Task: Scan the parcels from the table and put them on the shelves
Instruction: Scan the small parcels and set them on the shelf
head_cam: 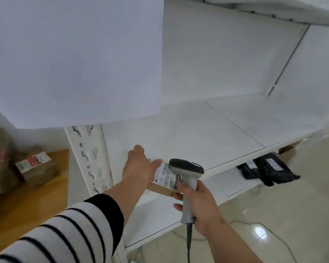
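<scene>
Cardboard parcel [160, 184], flat and brown with a white printed label, sits at centre frame at the front edge of the white metal shelf [207, 133]. Your left hand [139, 166] lies over its left end, thumb raised; whether it grips, you cannot tell, motion blur. Your right hand [199, 204], just right of the parcel, wraps the grey handle of the barcode scanner [187, 179], its dark head over the label. Lower shelf, right: black plastic mailers [268, 169]. Left: blurred brown boxes [34, 166] on the wooden table [27, 215].

Printed labels on both parcels [164, 179] [33, 160] — text blurred, unreadable.
</scene>
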The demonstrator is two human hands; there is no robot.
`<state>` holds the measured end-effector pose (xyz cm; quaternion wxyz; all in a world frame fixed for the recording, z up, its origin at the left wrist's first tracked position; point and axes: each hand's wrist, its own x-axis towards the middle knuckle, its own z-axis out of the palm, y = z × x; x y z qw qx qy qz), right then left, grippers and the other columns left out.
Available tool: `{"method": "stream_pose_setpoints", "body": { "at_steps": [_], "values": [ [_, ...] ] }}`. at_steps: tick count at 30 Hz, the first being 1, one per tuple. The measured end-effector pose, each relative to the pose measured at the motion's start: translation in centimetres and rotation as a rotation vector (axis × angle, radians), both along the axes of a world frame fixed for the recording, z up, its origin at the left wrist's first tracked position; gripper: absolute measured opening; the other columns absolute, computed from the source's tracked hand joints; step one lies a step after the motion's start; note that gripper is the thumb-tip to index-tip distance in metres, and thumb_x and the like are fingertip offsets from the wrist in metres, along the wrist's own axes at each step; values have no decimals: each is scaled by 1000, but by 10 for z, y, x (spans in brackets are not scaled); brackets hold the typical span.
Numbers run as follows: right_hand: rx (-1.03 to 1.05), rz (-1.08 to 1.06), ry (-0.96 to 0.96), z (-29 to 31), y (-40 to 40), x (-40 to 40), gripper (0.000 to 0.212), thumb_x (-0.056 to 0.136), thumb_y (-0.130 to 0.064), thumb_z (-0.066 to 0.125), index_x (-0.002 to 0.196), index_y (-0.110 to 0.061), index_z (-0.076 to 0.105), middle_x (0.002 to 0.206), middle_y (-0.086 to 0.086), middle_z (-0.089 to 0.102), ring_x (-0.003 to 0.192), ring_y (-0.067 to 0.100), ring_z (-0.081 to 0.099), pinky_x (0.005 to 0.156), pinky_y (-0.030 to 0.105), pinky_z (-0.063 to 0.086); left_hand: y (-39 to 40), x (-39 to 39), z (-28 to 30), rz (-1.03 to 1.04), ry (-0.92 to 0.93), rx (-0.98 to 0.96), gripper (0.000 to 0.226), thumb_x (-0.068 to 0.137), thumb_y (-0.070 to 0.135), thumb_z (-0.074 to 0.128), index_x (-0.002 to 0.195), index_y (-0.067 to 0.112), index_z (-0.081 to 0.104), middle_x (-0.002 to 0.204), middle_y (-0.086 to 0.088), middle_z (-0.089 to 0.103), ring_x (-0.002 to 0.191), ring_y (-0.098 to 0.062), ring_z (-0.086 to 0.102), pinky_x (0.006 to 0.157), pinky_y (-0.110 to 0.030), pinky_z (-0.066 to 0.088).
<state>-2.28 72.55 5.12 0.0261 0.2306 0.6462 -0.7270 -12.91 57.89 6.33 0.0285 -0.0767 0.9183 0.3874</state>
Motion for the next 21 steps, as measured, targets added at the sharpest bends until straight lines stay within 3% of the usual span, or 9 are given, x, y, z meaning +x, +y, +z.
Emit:
{"method": "stream_pose_setpoints", "body": {
  "at_steps": [2, 3, 5, 7, 10, 13, 16, 18, 21],
  "values": [
    [-18, 43, -32, -7, -7, -12, 13, 94, -14, 64, 106, -18, 67, 98, 0, 76, 95, 22, 72, 75, 39, 63, -1, -9, -7, -22, -20, -126, 55, 91, 47, 60, 135, 23, 36, 118, -2, 58, 102, -25, 63, 88, -43, 55],
    [-20, 74, -50, -10, -9, -17, 13, 94, -14, 64, 106, -18, 67, 97, 0, 76, 94, 22, 73, 74, 39, 63, -2, -12, -13, -52, -49, -201, 56, 94, 46, 55, 141, 24, 33, 127, -2, 57, 112, -26, 60, 98, -46, 50],
    [-19, 144, -87, -17, -12, -25, 13, 94, -15, 64, 106, -17, 67, 94, 0, 77, 91, 21, 73, 71, 36, 62, -5, -12, -24, -128, -128, -371, 67, 97, 49, 47, 153, 24, 20, 155, -3, 35, 143, -28, 33, 118, -51, 26],
    [-33, 190, -105, -22, -12, -31, 12, 93, -14, 64, 105, -17, 67, 88, -2, 77, 89, 22, 73, 69, 35, 60, -9, -4, -31, -150, -172, -489, 78, 94, 63, 40, 157, 26, 10, 165, 0, 6, 151, -28, 6, 120, -53, 11],
    [-52, 191, -100, -23, -7, -41, 12, 93, -13, 65, 104, -15, 66, 85, 0, 74, 81, 20, 68, 69, 35, 59, -15, 11, -34, -163, -127, -558, 94, 77, 84, 43, 148, 27, 20, 153, 3, 17, 137, -26, 22, 106, -48, 27],
    [9, 172, -65, -26, -4, -56, 6, 93, -12, 66, 99, -14, 66, 87, 7, 71, 75, 17, 63, 65, 32, 58, -15, 20, -33, -213, -110, -609, 104, 72, 86, 47, 151, 25, 16, 154, 5, 14, 137, -24, 22, 109, -47, 24],
    [58, 229, -28, -30, -4, -68, 6, 93, -11, 66, 98, -15, 66, 91, 11, 72, 79, 20, 68, 67, 34, 60, -12, 22, -32, -226, -84, -621, 102, 80, 74, 54, 156, 21, 10, 161, 5, 5, 146, -23, 12, 117, -47, 15],
    [57, 296, -29, -31, -5, -70, 9, 92, -13, 67, 101, -16, 66, 95, 9, 73, 86, 22, 69, 70, 35, 61, -10, 23, -32, -220, -60, -605, 88, 87, 60, 55, 156, 18, 18, 163, 4, 6, 148, -23, 8, 119, -45, 13],
    [13, 362, -36, -33, -10, -67, 14, 91, -18, 71, 104, -18, 66, 97, 8, 74, 89, 21, 69, 72, 37, 61, -6, 27, -34, -276, -38, -657, 70, 95, 43, 54, 154, 15, 27, 162, -4, 15, 146, -26, 16, 119, -41, 21]
  ]
}}
